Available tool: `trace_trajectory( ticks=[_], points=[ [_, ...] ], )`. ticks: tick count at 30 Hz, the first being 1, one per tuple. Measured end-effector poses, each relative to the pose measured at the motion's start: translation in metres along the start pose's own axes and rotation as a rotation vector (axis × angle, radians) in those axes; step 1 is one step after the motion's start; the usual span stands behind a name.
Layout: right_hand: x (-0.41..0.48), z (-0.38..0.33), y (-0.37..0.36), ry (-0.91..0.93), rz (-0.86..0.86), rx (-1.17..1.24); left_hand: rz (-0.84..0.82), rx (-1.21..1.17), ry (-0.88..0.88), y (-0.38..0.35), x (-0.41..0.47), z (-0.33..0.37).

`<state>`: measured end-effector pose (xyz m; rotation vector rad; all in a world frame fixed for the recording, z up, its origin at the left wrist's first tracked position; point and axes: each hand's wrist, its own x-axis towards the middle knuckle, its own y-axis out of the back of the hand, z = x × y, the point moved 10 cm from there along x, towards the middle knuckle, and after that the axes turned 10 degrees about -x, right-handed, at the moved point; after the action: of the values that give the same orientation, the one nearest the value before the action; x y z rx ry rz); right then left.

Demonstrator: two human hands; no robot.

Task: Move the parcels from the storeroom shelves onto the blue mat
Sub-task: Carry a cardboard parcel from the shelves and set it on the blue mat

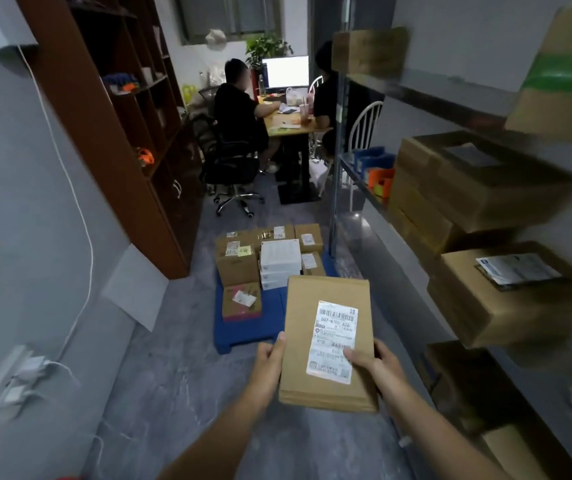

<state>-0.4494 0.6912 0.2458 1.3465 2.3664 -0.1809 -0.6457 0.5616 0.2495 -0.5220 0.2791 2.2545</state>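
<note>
A person stands in a narrow storeroom holding a flat brown parcel (327, 341) level at waist height. The left grip (270, 362) grasps its left edge, thumb on top, and the right grip (374, 365) grasps the right edge, thumb pressed on the white shipping label (334, 341). The 2-sided hold appears meant to keep the thin, wide packet flat and its label facing up and readable.

The parcel hangs in the air over the floor, short of the blue mat (243, 336), which lies just ahead. The mat's far end already carries brown cartons around a stack of white boxes (280, 263), with a pink-edged parcel (241, 302) nearer. They are packed close, seemingly to save room, and the bare blue strip at the near end looks the likeliest spot for this one.

To the right, the storeroom shelves (337, 188) hold several large cartons (506, 292), so the job seems partly done. Beyond the mat, 2 people sit at a desk (291, 128).
</note>
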Motion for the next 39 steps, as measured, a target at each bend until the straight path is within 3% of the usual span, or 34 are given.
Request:
trace_trajectory(
  ticks=[10, 19, 24, 29, 39],
  points=[
    [0.181, -0.048, -0.066, -0.048, -0.118, -0.059, 0.119, -0.160, 0.041, 0.027, 0.179, 0.038],
    [0.354, -0.099, -0.070, -0.092, 0.129, 0.008, 0.011, -0.082, 0.078, 0.005, 0.372, 0.114],
    [0.450, -0.122, -0.036, -0.105, 0.199, -0.060, -0.046, 0.051, 0.022, -0.054, 0.473, 0.149],
    [0.573, -0.120, -0.008, -0.147, 0.207, -0.183, -0.014, 0.098, 0.147, -0.114, 0.582, 0.142],
    [0.831, -0.051, 0.011, -0.269, 0.187, -0.540, -0.183, 0.090, 0.274, -0.187, 0.800, 0.072]
  ],
)
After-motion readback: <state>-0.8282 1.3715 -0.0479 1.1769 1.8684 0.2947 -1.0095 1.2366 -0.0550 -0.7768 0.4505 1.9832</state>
